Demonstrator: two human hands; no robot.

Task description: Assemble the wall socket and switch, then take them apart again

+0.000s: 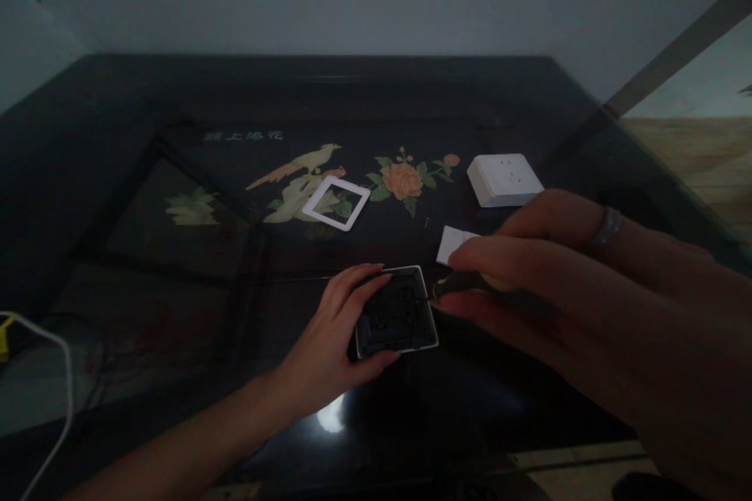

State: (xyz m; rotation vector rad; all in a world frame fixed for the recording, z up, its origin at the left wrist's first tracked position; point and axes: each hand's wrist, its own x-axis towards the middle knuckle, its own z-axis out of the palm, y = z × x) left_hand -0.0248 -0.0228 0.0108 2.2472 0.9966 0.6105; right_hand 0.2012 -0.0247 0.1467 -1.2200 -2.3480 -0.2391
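My left hand [346, 325] grips a square wall socket [405, 329] by its left side, fingers over the top edge and thumb along the bottom edge. Its dark, recessed back faces up, bordered by a thin white rim. In my right hand [564, 297] is a screwdriver [467, 282] with a dark and yellowish handle, pinched between thumb and fingers. The thin shaft points left into the socket's right part; whether the tip sits in a screw is too dark to tell. Just behind my right fingers lies a small white plate [455, 243], partly covered by them.
A white square frame [318, 196] lies on the glossy black table [282, 250], over an inlaid bird and flower picture. A white socket box [506, 180] stands at the back right. Near the middle lies a small screw [427, 222]. A white cable [69, 376] hangs at left.
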